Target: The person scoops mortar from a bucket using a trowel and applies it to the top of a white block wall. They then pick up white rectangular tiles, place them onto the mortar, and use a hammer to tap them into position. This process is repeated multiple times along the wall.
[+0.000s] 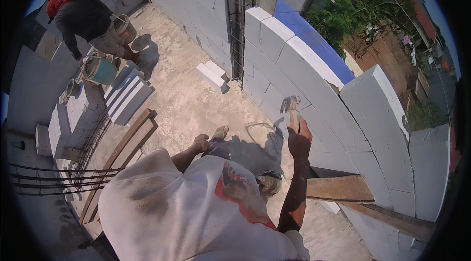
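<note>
My right hand (300, 138) is wrapped round the wooden handle of a claw hammer (290, 104). The hammer's metal head points up and away, close in front of the white block wall (314, 99) and seemingly apart from it. Beside my thigh, my left hand (200, 142) is closed with its fingers curled; its palm is hidden, so any small thing in it does not show. My sandalled foot (221, 132) stands on the dusty floor just beyond that hand.
Vertical rebar (237, 30) rises in a gap in the wall. A loose white block (212, 76) lies nearby. At left are stacked blocks (128, 95), planks (122, 150), projecting rebar (59, 177) and a bucket (99, 70) beside a bending co-worker (86, 16). A board (341, 189) juts at lower right.
</note>
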Demonstrator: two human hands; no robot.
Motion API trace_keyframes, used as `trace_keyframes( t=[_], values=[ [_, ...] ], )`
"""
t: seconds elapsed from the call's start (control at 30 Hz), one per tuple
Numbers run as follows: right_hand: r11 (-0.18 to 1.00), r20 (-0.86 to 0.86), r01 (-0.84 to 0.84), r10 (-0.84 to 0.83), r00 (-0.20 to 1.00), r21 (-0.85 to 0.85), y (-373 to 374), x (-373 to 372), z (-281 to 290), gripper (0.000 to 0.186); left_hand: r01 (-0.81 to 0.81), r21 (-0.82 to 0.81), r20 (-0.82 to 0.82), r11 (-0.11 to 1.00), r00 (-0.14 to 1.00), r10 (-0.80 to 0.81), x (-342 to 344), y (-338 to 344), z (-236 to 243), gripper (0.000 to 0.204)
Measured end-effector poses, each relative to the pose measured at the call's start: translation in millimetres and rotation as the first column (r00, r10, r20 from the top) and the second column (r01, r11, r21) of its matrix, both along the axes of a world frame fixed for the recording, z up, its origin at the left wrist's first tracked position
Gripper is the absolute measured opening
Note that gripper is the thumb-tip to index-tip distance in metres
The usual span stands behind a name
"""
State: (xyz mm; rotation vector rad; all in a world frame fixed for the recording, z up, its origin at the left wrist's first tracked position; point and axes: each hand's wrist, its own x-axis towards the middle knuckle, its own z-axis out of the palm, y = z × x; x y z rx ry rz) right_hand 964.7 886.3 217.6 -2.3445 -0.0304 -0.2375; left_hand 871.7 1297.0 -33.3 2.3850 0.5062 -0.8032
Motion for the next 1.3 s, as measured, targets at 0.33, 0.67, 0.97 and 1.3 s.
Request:
trace_keyframes(
  t=[0.33,0.67,0.97,1.3],
  values=[
    [0.847,0.017,-0.014,0.028,0.999,-0.531,60,280,100,0.044,-0.288,-0.145,-0.114,0.947,0.955,0.273,58,150,-31,0.064],
    [0.788,0.111,-0.009,0.098,0.989,-0.616,69,316,69,0.045,-0.097,-0.058,-0.059,0.994,0.994,0.094,99,212,-55,0.05],
    [0.961,0.343,0.199,-0.124,0.931,-0.192,133,149,-17,0.033,-0.069,-0.46,-0.331,0.885,0.939,-0.098,164,123,-30,0.068],
    [0.613,-0.737,0.782,-0.579,0.348,-0.112,201,-355,-355,0.031,0.684,-0.261,-0.307,0.682,0.611,-0.73,218,36,35,0.07]
  ],
)
